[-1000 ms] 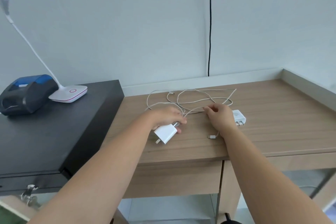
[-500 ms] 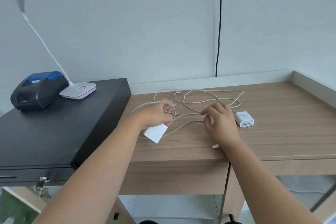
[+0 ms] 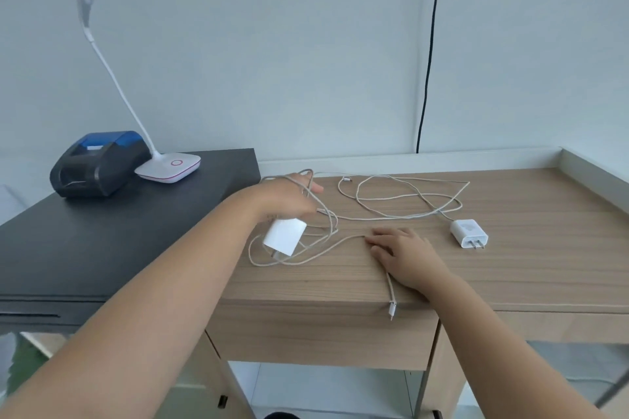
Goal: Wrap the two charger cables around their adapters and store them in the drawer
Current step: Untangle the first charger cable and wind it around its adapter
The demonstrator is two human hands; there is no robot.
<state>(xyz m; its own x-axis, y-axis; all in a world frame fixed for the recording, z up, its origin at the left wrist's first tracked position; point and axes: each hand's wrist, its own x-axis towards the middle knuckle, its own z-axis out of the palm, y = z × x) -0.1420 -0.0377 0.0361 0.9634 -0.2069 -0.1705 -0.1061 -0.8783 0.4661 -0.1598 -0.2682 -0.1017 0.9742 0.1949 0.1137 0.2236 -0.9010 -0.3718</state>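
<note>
Here, on the wooden counter [image 3: 510, 269], our left hand [image 3: 282, 201] grips the larger white adapter [image 3: 284, 236] from above, fingers curled round its far end; the block hangs tilted, prongs toward the near edge, and whether it touches the wood we cannot tell. Its pale cable [image 3: 292, 260] sags in loose loops below and beside it, with one strand draped over the back of that hand. Our right hand [image 3: 405, 257] lies palm down on the counter to the right, fingers together and pressed flat on the same cable, which runs under the palm and ends in a small connector [image 3: 392, 309] hanging just over the near edge. Well to the right lies the second, smaller adapter [image 3: 469, 233], flat, prongs toward us, its own cable [image 3: 408, 197] spread in wide curves across the far side of the counter. The drawer front [image 3: 323, 340] beneath the near edge is closed. On the black cabinet [image 3: 102, 241] at left stand a blue-topped receipt printer [image 3: 98, 163] and the white base of a desk lamp [image 3: 168, 167]
</note>
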